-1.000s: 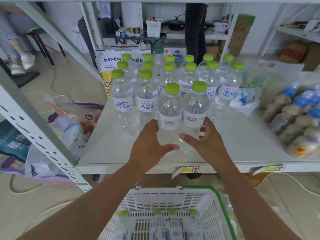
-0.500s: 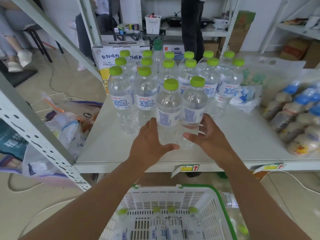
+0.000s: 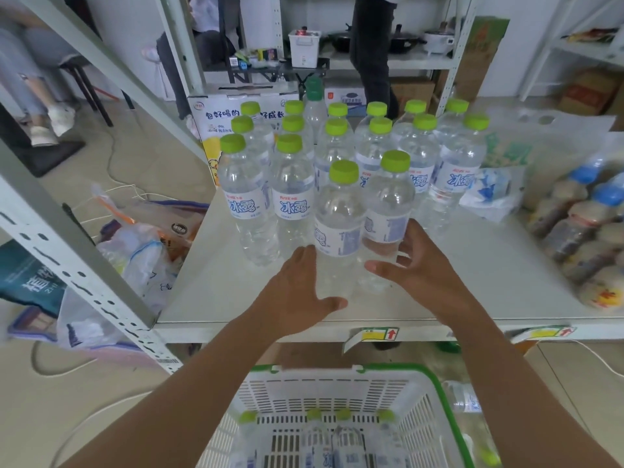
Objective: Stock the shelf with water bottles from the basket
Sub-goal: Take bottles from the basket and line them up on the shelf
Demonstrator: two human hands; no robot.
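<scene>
Clear plastic and lime-green caps crowd the white shelf [image 3: 472, 275], and both hands are at the two front bottles. The left hand [image 3: 297, 292] is spread wide, palm curved against the left side of the front-left bottle [image 3: 337, 228], thumb stretched out along the shelf below its base; it cups the bottle rather than closing round it. The right hand [image 3: 418, 261] is about half open, fingers curled behind the front-right bottle [image 3: 388, 211] and thumb pointing across its lower front, so it wraps loosely without a tight grip. These two bottles stand upright, touching each other, nearest the shelf's front edge. Their labels are turned partly sideways, showing small print more than the blue logo.

Behind them the other water bottles [image 3: 290, 197] stand upright in close rows running back across the shelf, several with the blue logo facing forward. To the right of the rows lie blue-capped bottles [image 3: 580, 211] on their sides. Below the shelf's front edge sits the white basket [image 3: 337, 393] with a green rim, and several green-capped bottles [image 3: 337, 444] lie in it.
</scene>
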